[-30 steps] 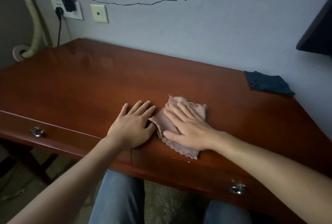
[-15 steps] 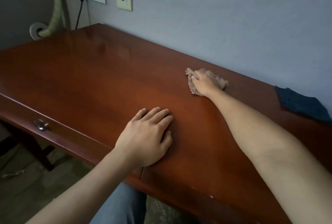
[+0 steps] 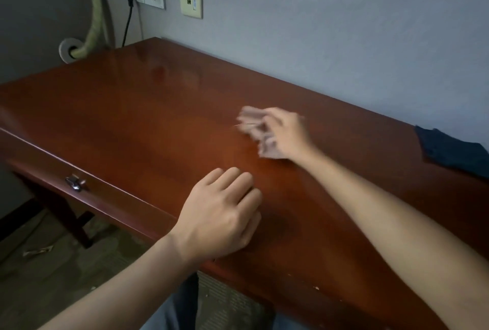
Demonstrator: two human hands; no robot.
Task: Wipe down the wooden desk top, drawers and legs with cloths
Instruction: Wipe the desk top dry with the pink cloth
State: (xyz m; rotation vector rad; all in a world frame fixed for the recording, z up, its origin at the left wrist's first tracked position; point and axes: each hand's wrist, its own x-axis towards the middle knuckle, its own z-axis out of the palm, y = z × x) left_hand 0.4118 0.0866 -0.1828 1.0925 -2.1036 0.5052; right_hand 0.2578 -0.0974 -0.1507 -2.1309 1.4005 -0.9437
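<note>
Right hand [image 3: 287,133] grips one pink cloth [image 3: 252,125]; one blue cloth [image 3: 455,151] lies apart.

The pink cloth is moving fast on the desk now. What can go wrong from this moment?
1. The right hand drags the bunched pink cloth, which is blurred; bunched, it may cover less wood and leave unwiped streaks.
2. The left hand rests on the desk, so the spot under it may be skipped.
3. A wide stroke to the right might push the dark blue cloth off the edge.
</note>
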